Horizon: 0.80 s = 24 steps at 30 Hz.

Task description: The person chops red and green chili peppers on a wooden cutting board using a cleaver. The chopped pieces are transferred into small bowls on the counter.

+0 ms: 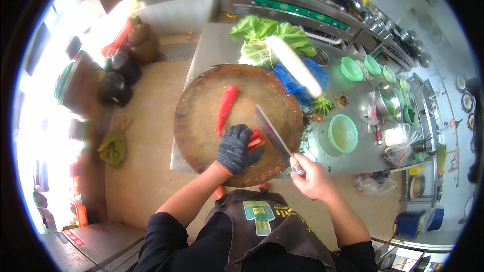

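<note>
On a large round wooden chopping block [196, 121] lies a whole red chilli pepper [227, 107], pointing toward me. My left hand [237, 150], in a grey knitted glove, rests on cut red pepper pieces [256, 140] near the block's middle and holds them against the wood. The glove hides part of those pieces. In my right hand [312, 177] is the handle of a cleaver [274, 134]. Its broad blade slants up and to the left over the block, just right of the pepper pieces, with a visible gap between.
The block stands on a steel table [215, 41]. Behind it lie a white radish [295, 66], leafy greens [278, 32] and a blue plastic bag [317, 73]. A green plastic bowl [343, 134] sits to the right, near a metal bowl [389, 100]. A stove [291, 7] runs along the back.
</note>
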Motion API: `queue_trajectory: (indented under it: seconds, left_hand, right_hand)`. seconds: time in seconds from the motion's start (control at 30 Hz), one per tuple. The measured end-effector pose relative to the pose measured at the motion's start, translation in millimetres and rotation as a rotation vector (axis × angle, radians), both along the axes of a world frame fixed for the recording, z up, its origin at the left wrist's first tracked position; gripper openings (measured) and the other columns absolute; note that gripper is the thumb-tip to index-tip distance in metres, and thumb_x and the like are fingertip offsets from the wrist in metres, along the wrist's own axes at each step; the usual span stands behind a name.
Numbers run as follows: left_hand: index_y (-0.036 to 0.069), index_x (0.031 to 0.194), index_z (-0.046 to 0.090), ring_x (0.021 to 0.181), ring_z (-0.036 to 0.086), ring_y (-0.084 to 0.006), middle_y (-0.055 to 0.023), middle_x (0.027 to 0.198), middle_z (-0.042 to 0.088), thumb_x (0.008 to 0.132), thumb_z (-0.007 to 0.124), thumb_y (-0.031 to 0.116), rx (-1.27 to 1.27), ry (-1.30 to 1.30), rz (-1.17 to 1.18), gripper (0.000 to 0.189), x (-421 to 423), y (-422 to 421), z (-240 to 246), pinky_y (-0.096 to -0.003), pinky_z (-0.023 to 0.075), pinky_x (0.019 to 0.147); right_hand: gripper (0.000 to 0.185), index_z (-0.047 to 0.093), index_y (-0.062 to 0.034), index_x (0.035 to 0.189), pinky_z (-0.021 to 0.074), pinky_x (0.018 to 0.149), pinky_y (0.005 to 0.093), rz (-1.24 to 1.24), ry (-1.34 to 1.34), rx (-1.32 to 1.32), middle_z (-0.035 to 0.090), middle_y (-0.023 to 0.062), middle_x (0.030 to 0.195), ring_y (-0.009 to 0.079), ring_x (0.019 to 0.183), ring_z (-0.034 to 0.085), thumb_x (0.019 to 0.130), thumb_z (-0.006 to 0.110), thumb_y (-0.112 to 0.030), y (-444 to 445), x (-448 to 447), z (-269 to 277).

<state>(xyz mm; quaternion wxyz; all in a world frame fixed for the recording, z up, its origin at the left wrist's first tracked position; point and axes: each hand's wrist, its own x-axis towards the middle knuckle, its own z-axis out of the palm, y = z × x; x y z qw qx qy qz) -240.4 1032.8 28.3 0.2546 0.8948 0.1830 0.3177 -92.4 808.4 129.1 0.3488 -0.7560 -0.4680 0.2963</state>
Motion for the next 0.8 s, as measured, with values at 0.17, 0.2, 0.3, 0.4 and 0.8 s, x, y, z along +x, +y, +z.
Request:
queue_trajectory:
  seconds: [0.17,0.2,0.3,0.4,0.8]
  left_hand:
    - [0.004,0.102,0.064,0.109,0.060,-0.0432,-0.0224,0.120,0.063,0.078,0.080,0.020,-0.067,-0.226,0.104,0.033,11.3,-8.6,-3.1,-0.0489,0.0484,0.094]
    - [0.004,0.101,0.064,0.109,0.060,-0.0434,-0.0224,0.120,0.063,0.079,0.080,0.019,-0.136,-0.253,0.123,0.030,21.1,-11.7,-6.5,-0.0492,0.0482,0.094]
    - [0.004,0.096,0.065,0.106,0.061,-0.0429,-0.0222,0.114,0.064,0.081,0.077,0.013,-0.222,-0.333,0.149,0.021,33.2,-13.8,-16.6,-0.0500,0.0484,0.093]
    - [0.004,0.095,0.065,0.104,0.062,-0.0422,-0.0214,0.111,0.065,0.081,0.076,0.011,-0.296,-0.348,0.183,0.020,24.0,-6.8,-19.6,-0.0493,0.0488,0.091]
    - [0.004,0.125,0.060,0.120,0.056,-0.0426,-0.0226,0.132,0.058,0.078,0.079,0.029,0.007,0.068,0.000,0.056,-5.3,12.8,-4.1,-0.0490,0.0473,0.100]
  right_hand:
    - [0.049,0.053,0.0051,0.138,0.0513,0.071,0.0298,-0.049,0.040,-0.044,0.064,0.0067,0.092,0.0129,0.075,0.058,0.091,0.067,-0.003,3.8,-4.7,1.0]
    - [0.049,0.053,0.0051,0.137,0.0517,0.072,0.0301,-0.047,0.042,-0.045,0.065,0.0080,0.092,0.0133,0.076,0.059,0.091,0.068,-0.004,4.2,-7.2,0.6]
    - [0.050,0.053,0.0052,0.137,0.0525,0.073,0.0307,0.016,0.026,-0.029,0.067,0.0096,0.093,0.0144,0.077,0.061,0.090,0.069,-0.005,3.3,-12.0,-2.1]
    - [0.050,0.053,0.0025,0.137,0.0541,0.074,0.0321,-0.005,0.013,-0.001,0.068,0.0123,0.094,0.0184,0.078,0.065,0.090,0.069,-0.006,1.2,-9.9,-4.8]
    - [0.049,0.054,0.0010,0.137,0.0541,0.073,0.0324,-0.070,0.112,-0.071,0.069,0.0116,0.094,0.0179,0.076,0.064,0.091,0.068,-0.006,3.3,0.1,-5.7]
